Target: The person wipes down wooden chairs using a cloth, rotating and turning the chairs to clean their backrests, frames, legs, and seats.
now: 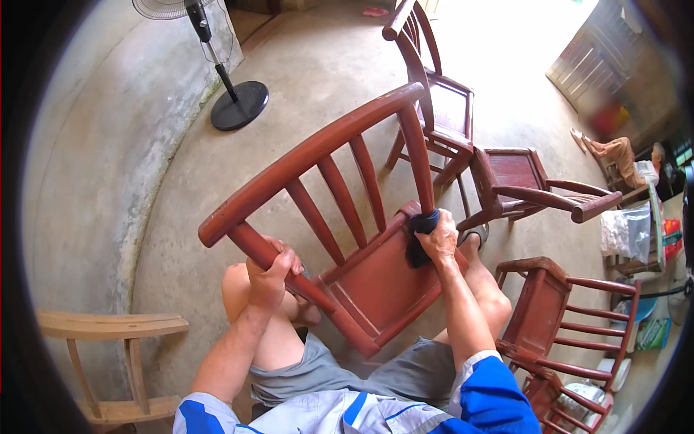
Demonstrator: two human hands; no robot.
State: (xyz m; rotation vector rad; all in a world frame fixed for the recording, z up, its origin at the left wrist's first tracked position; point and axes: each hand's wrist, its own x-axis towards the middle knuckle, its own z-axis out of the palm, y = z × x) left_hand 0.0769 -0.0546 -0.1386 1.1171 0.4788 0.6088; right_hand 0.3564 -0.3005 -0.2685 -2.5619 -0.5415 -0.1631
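Observation:
A reddish-brown wooden chair (383, 296) is tilted between my knees, its slatted back pointing away from me. My left hand (273, 271) is closed around the left post of the backrest, near the seat. Near the foot of the right post, my right hand (439, 237) is closed on a dark cloth (417, 249), which is pressed against the post where it meets the seat.
Two red chairs (452, 108) (510, 173) stand ahead on the right, with more chairs (535, 311) at the right. A black fan base (240, 105) is at the upper left, a pale wooden frame (112, 327) lower left. Another person's legs (618, 155) show far right.

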